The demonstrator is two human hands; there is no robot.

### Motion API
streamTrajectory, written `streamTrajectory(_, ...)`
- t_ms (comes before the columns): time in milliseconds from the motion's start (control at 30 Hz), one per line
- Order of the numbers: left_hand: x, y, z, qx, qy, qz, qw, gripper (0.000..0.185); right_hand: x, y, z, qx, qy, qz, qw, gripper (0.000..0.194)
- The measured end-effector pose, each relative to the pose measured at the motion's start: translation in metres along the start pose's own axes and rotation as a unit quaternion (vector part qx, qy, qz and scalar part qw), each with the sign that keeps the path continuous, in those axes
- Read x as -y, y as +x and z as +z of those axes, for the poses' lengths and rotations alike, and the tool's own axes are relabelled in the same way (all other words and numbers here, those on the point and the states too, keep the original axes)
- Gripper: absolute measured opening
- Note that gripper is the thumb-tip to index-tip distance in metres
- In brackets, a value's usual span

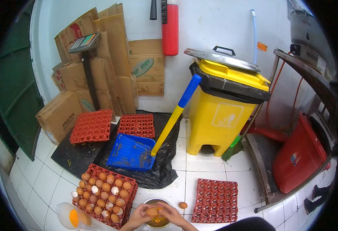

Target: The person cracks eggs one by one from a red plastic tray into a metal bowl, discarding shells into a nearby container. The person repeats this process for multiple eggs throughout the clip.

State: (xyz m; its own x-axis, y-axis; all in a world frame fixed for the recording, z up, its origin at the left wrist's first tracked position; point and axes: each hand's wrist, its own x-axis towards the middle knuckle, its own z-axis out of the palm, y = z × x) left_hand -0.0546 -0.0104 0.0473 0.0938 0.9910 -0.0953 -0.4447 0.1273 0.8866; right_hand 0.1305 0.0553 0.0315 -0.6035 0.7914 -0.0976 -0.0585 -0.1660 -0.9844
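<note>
My left hand [139, 216] grips a brown egg [152, 212] over a round metal bowl [149, 199]. Against the egg's right side are the fingers of my right hand [172, 216]; whether the shell is cracked is hard to tell. Yellow yolk [158, 220] and clear liquid lie in the bowl below. One loose brown egg [183, 205] rests on the floor tiles just right of the bowl. To the left, stacked red egg trays [133, 184] carry several brown eggs [102, 176] and some broken white-lined shells [115, 190].
A translucent plastic jug [63, 212] with orange-yellow content stands at lower left. An egg tray [215, 200] lies on the right. Beyond are a blue dustpan [132, 153], black plastic sheeting [164, 170], a yellow bin [218, 124] and a metal rack [258, 173]. Someone's dark shoes [309, 205] show far right.
</note>
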Motion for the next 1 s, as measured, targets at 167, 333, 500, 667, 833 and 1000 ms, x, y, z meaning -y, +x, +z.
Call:
streamTrajectory(167,-0.001,-0.003,0.009,0.001,0.145,0.058,0.988,0.046,0.015,0.002,0.02,0.053,0.009,0.042,0.998,0.053)
streamTrajectory(333,-0.009,-0.012,0.011,-0.039,0.184,-0.03,0.982,0.046,0.017,-0.006,0.013,0.089,-0.1,0.036,0.99,0.058)
streamTrajectory(500,-0.001,-0.012,0.005,-0.059,0.257,0.003,0.965,0.044,0.012,-0.007,0.021,0.047,-0.28,-0.045,0.958,0.057)
streamTrajectory(667,0.01,-0.015,0.003,-0.087,0.358,0.025,0.929,0.042,0.001,-0.007,0.027,0.02,-0.349,-0.118,0.93,0.053)
streamTrajectory(833,0.016,-0.015,0.002,-0.099,0.392,0.025,0.914,0.043,-0.004,-0.005,0.025,0.047,-0.359,-0.108,0.926,0.051)
streamTrajectory(1000,0.018,-0.009,0.0,-0.09,0.431,0.048,0.896,0.043,-0.013,0.0,0.023,0.038,-0.399,-0.121,0.908,0.05)
